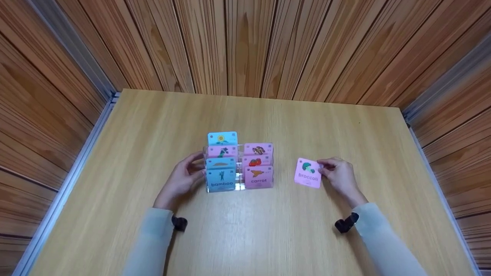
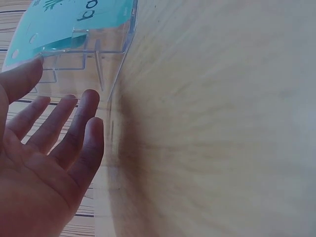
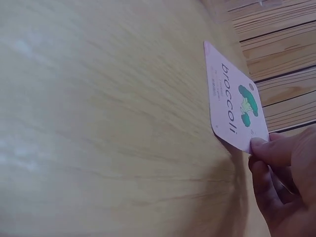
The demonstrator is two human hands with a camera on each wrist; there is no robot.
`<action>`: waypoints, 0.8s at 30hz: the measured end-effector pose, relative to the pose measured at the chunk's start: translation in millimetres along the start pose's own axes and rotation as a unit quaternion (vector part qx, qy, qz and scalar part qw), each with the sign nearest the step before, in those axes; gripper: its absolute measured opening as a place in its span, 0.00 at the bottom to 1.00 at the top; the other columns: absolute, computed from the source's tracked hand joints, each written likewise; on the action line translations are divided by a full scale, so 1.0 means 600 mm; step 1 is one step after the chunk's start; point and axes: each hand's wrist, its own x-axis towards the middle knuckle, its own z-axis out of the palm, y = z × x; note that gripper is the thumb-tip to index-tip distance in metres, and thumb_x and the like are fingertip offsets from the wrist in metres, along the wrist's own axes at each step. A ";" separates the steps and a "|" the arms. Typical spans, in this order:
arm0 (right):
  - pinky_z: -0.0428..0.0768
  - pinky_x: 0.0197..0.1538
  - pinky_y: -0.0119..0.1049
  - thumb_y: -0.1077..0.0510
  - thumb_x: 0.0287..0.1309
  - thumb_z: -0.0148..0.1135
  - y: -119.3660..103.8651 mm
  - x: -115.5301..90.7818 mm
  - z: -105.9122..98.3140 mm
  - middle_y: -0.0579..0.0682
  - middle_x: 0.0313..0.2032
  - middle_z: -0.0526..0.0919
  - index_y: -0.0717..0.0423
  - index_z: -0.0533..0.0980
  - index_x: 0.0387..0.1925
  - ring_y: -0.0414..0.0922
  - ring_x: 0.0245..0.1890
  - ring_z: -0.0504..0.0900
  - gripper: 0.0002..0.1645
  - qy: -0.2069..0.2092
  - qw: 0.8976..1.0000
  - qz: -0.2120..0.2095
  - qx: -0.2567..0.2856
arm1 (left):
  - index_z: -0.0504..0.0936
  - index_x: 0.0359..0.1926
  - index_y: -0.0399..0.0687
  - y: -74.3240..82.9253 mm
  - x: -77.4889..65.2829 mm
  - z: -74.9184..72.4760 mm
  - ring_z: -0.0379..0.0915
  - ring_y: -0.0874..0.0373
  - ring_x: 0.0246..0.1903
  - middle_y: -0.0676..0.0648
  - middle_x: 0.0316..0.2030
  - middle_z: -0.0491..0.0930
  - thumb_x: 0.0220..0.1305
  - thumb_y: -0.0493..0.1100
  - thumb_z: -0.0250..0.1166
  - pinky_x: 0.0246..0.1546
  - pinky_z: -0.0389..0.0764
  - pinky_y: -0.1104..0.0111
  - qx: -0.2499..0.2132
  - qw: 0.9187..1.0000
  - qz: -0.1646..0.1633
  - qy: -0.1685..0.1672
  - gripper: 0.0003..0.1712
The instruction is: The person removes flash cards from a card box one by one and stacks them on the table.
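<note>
A pink broccoli card is pinched at its right edge between the thumb and fingers of my right hand. In the right wrist view the card is tilted over the tabletop, its picture showing. My left hand is at the left side of a clear tiered card holder. The left wrist view shows its fingers spread and loosely bent beside the holder's clear wall, the thumb close to it. Blue and pink cards stand in two columns, with a bamboo card front left and a carrot card front right.
Behind the front cards stand a sunflower card, a tomato card and several others. The wooden table is bounded by wood-panelled walls at the back and sides.
</note>
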 end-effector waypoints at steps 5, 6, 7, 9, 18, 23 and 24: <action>0.78 0.47 0.45 0.71 0.61 0.63 0.001 -0.001 0.010 0.59 0.46 0.81 0.63 0.82 0.52 0.53 0.44 0.78 0.17 0.016 0.999 -0.015 -0.025 | 0.68 0.70 0.64 -0.001 0.001 0.001 0.73 0.54 0.58 0.54 0.65 0.70 0.68 0.37 0.65 0.59 0.75 0.59 0.008 1.000 0.005 0.004 0.34; 0.78 0.47 0.45 0.71 0.61 0.63 0.001 -0.001 0.012 0.59 0.46 0.81 0.63 0.82 0.52 0.53 0.44 0.78 0.17 0.019 0.999 -0.017 -0.030 | 0.67 0.71 0.63 -0.001 0.001 0.001 0.73 0.54 0.58 0.53 0.66 0.70 0.68 0.36 0.64 0.58 0.76 0.60 0.011 1.000 0.008 0.004 0.34; 0.78 0.46 0.45 0.71 0.61 0.64 0.001 -0.001 0.013 0.59 0.46 0.81 0.64 0.82 0.51 0.54 0.43 0.78 0.17 0.022 0.999 -0.019 -0.036 | 0.67 0.71 0.62 -0.001 0.002 0.001 0.74 0.54 0.57 0.53 0.66 0.70 0.68 0.36 0.64 0.58 0.76 0.60 0.014 1.000 0.009 0.006 0.34; 0.78 0.45 0.45 0.71 0.61 0.64 0.002 -0.001 0.015 0.59 0.45 0.81 0.63 0.83 0.51 0.53 0.43 0.78 0.16 0.025 0.999 -0.017 -0.045 | 0.66 0.72 0.60 -0.001 0.002 0.002 0.74 0.54 0.57 0.51 0.66 0.70 0.69 0.36 0.63 0.57 0.77 0.60 0.017 1.000 0.011 0.006 0.34; 0.77 0.45 0.44 0.70 0.61 0.64 0.000 -0.003 0.016 0.57 0.45 0.79 0.63 0.82 0.51 0.53 0.43 0.77 0.16 0.024 0.999 -0.005 -0.044 | 0.65 0.73 0.61 0.000 0.003 -0.001 0.73 0.52 0.58 0.50 0.68 0.67 0.70 0.36 0.62 0.57 0.76 0.60 0.007 1.000 -0.012 -0.002 0.34; 0.79 0.44 0.42 0.71 0.59 0.66 0.003 -0.003 0.019 0.57 0.44 0.80 0.64 0.81 0.53 0.51 0.43 0.79 0.18 0.035 0.999 -0.012 -0.039 | 0.64 0.73 0.59 0.008 0.001 0.001 0.73 0.52 0.58 0.49 0.68 0.67 0.70 0.35 0.62 0.58 0.75 0.59 0.014 1.000 -0.006 -0.004 0.34; 0.79 0.44 0.41 0.71 0.59 0.66 0.004 -0.003 0.020 0.57 0.44 0.81 0.64 0.81 0.53 0.51 0.42 0.79 0.19 0.038 0.998 -0.014 -0.039 | 0.65 0.73 0.59 0.007 0.001 0.001 0.73 0.52 0.58 0.49 0.68 0.67 0.70 0.36 0.62 0.59 0.75 0.58 0.018 1.000 -0.003 -0.003 0.34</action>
